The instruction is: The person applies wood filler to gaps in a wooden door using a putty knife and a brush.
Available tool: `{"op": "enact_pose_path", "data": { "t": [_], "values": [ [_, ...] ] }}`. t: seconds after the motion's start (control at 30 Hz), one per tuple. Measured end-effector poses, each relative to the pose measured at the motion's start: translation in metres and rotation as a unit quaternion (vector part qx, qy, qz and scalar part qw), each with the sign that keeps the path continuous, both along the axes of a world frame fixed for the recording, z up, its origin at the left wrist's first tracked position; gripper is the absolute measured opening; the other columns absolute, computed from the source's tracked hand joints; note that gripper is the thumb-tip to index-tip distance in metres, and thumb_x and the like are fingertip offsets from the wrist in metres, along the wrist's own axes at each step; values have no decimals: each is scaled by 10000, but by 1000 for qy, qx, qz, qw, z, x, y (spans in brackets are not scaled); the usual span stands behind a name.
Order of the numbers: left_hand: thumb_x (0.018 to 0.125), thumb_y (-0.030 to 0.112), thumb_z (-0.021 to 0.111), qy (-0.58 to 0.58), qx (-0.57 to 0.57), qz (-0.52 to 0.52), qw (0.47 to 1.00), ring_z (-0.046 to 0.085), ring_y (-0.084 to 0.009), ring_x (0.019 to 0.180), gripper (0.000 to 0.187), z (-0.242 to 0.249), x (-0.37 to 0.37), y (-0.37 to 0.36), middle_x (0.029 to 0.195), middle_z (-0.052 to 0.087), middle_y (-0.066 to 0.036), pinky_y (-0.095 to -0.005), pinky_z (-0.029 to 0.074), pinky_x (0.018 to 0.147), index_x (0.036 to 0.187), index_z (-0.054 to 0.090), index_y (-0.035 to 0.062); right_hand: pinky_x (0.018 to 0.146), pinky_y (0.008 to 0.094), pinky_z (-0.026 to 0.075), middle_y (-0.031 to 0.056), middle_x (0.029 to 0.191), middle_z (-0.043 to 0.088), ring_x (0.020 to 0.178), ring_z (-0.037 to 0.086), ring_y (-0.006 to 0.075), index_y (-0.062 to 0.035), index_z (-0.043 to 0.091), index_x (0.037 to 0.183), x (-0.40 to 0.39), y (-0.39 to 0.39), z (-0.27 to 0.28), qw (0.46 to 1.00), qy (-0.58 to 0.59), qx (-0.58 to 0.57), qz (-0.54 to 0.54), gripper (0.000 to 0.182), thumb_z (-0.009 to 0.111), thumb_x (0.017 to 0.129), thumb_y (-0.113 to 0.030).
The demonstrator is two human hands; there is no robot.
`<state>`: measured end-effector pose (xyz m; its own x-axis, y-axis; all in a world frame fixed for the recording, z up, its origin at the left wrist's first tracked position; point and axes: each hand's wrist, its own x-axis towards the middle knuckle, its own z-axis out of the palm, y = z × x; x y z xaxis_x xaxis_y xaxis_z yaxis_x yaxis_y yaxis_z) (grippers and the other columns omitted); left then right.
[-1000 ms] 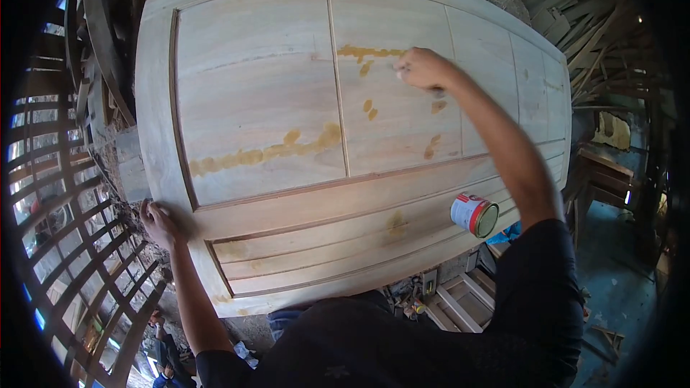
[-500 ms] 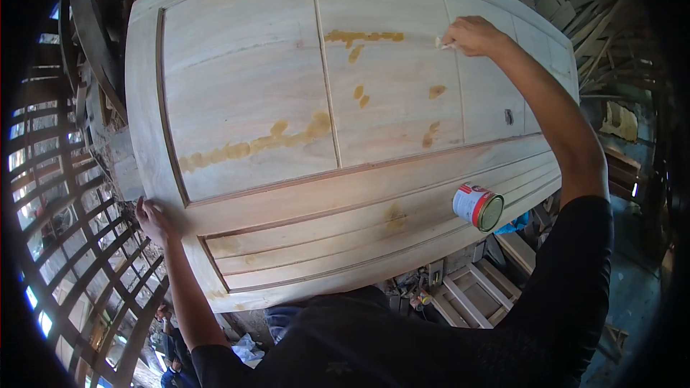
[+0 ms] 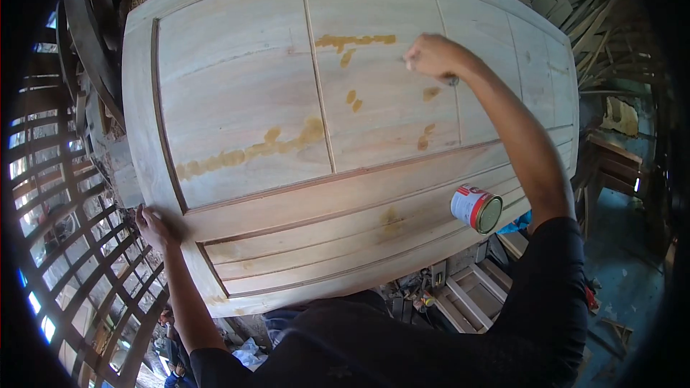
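Note:
A large pale wooden door (image 3: 237,93) lies flat in front of me, with amber-brown patches smeared across its panels. Over its middle panel, to the right of the upper brown streak (image 3: 356,41), is my right hand (image 3: 435,56). Its fingers are closed, and a small grey end shows beneath the fist; I cannot tell what the held thing is. My left hand (image 3: 157,228) grips the door's left edge near the lower corner. A red-and-white tin (image 3: 476,208) stands on the door's near right part, below my right forearm.
Slatted wooden lattice (image 3: 72,244) runs along the left side. Below the door's near edge lie wooden frames (image 3: 478,294) and a blue cloth or bag (image 3: 516,223). Long strips of wood (image 3: 575,29) are piled at the back right. Another person (image 3: 175,359) shows at the lower left.
My right hand has moved left and slightly toward me over the middle panel. A whitish bit seen at its fingertips earlier no longer shows. My left hand stays at the edge.

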<state>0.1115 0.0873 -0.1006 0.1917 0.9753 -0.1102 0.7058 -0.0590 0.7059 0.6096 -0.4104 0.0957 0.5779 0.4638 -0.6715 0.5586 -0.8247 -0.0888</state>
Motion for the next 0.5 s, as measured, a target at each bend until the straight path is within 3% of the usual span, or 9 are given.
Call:
{"op": "enact_pose_path", "data": {
  "t": [0.03, 0.13, 0.17, 0.2, 0.27, 0.3, 0.33, 0.4, 0.5],
  "values": [
    [1003, 406, 511, -2, -1, 0, 1000, 664, -266, 1009, 462, -1, 0, 2, 1159, 694, -128, -391, 507, 886, 1319, 633, 93, 690, 396, 562, 194, 684, 685, 644, 700, 303, -34, 720, 847, 3, 9, 13, 996, -16, 3, -87, 185, 583, 854, -160],
    [1003, 413, 511, 10, -2, -8, 1000, 666, -254, 1004, 471, 1, -4, -3, 1170, 689, -132, -377, 517, 869, 1332, 624, 95, 645, 395, 550, 166, 590, 652, 546, 673, 249, -31, 721, 831, 13, 14, -15, 985, -49, 97, -133, 199, 567, 846, -157],
    [1004, 416, 509, 12, -7, -6, 1000, 667, -252, 992, 474, 5, -2, -5, 1161, 691, -133, -371, 518, 860, 1332, 622, 93, 502, 364, 490, 103, 530, 599, 419, 574, 199, -36, 724, 1021, 1, 13, -33, 986, -59, 89, -132, 225, 596, 907, -183],
    [1005, 419, 508, 13, -12, -5, 1000, 667, -251, 980, 476, 7, 2, -4, 1151, 694, -133, -364, 519, 850, 1332, 620, 91, 502, 364, 490, 103, 530, 599, 419, 574, 199, -36, 724, 1021, 2, 14, -25, 985, -60, 91, -134, 225, 596, 907, -183],
    [997, 433, 516, 13, 23, -20, 999, 669, -259, 962, 483, -3, -5, 5, 1120, 706, -129, -366, 517, 838, 1321, 626, 92, 524, 375, 508, 143, 596, 632, 455, 594, 214, -24, 722, 1051, 6, 7, -2, 991, 93, -12, -91, 245, 598, 896, -167],
    [991, 438, 518, 15, 18, -15, 1000, 671, -265, 969, 485, -2, -3, 5, 1116, 710, -131, -371, 516, 840, 1313, 635, 94, 544, 378, 519, 178, 694, 669, 517, 630, 217, -21, 722, 1101, 15, -8, -8, 997, 20, -5, -75, 283, 617, 883, -168],
    [985, 443, 521, 16, 11, -5, 1000, 673, -271, 975, 487, -2, -3, 2, 1113, 714, -132, -376, 514, 842, 1305, 643, 96, 544, 378, 519, 178, 694, 669, 517, 630, 217, -21, 722, 1101, 16, -19, -23, 997, 20, -8, -74, 283, 617, 883, -168],
    [979, 449, 520, 20, 13, -6, 1000, 673, -273, 982, 492, -8, -9, 3, 1120, 714, -134, -381, 512, 847, 1299, 649, 98, 659, 442, 534, 204, 660, 650, 586, 664, 317, -37, 688, 822, 14, -42, -60, 941, -210, 259, -48, 179, 573, 848, -171],
    [972, 459, 517, 1, 4, -2, 1000, 674, -281, 995, 500, -20, -13, 14, 1132, 714, -136, -391, 506, 863, 1290, 660, 102, 679, 425, 552, 186, 651, 661, 608, 684, 285, -53, 692, 841, -20, -44, -86, 926, -315, 209, -13, 179, 570, 871, -181]
  ]
}}
